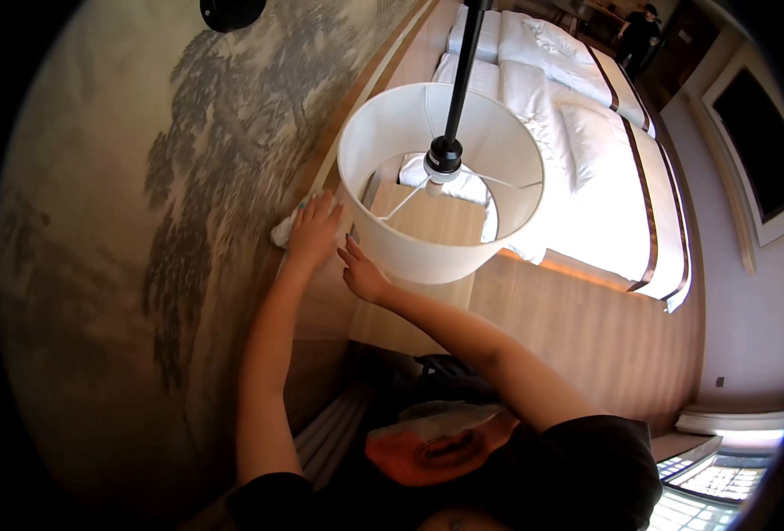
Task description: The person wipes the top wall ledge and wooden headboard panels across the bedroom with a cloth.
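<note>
My left hand (314, 234) reaches to the wooden ledge along the wall, its fingers over a bunched white cloth (282, 232). Part of the cloth shows beside the wrist and the rest is hidden under the palm. My right hand (364, 276) is just below and left of a white drum lampshade (432, 257), fingers apart and nothing visible in them. Whether its fingertips touch the shade I cannot tell. The shade hangs on a black rod (467, 71), with a bulb (436, 188) inside. Under it is a light wooden bedside surface (432, 217).
Two beds with white bedding (595, 226) stand beyond the lamp. A mural wall (100, 221) runs along the left, with a black round fixture (232, 11) on it. A television (759, 142) hangs at right. Another person (640, 37) in dark clothes stands far back.
</note>
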Action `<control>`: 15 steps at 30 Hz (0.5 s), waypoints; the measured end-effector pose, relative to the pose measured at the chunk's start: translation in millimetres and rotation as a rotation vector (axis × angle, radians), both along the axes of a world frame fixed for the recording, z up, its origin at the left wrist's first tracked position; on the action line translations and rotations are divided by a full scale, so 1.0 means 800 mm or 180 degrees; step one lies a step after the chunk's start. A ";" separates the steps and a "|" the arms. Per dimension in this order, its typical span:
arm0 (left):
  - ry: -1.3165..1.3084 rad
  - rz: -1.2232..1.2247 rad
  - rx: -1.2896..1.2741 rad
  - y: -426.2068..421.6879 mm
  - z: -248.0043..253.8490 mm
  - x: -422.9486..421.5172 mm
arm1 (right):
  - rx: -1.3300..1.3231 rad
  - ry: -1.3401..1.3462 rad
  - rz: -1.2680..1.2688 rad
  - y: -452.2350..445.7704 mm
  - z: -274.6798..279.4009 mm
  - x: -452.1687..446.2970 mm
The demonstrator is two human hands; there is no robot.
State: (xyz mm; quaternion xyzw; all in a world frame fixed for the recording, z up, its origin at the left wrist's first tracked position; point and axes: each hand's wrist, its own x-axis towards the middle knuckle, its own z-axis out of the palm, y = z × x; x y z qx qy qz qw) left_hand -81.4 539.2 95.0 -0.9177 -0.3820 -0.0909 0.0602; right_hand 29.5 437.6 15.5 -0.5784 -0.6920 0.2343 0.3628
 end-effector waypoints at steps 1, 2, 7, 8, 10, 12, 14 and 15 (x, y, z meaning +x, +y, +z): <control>0.0031 0.0012 -0.0102 -0.017 0.007 -0.013 | 0.0102 -0.0007 -0.0081 -0.002 -0.005 -0.001; 0.0062 0.0021 -0.0212 -0.036 0.013 -0.025 | 0.0162 0.0189 -0.0210 -0.002 -0.004 -0.003; 0.0093 0.0200 -0.0271 -0.122 0.031 -0.084 | 0.0464 0.0673 -0.0415 0.006 0.058 -0.010; 0.0080 0.0215 -0.0244 -0.138 0.034 -0.096 | 0.0666 0.0505 -0.0316 0.010 0.068 -0.013; 0.0118 0.0250 -0.0296 -0.170 0.036 -0.122 | 0.1071 0.0177 -0.0107 0.017 0.082 -0.022; 0.0171 0.0323 -0.0374 -0.199 0.040 -0.146 | 0.1164 -0.0303 0.0149 0.028 0.092 -0.033; 0.0231 0.0424 -0.0494 -0.226 0.042 -0.167 | 0.1147 -0.0709 0.0323 0.039 0.089 -0.046; -0.0006 0.0475 -0.0372 -0.238 0.038 -0.177 | 0.1086 -0.0872 0.0374 0.047 0.077 -0.051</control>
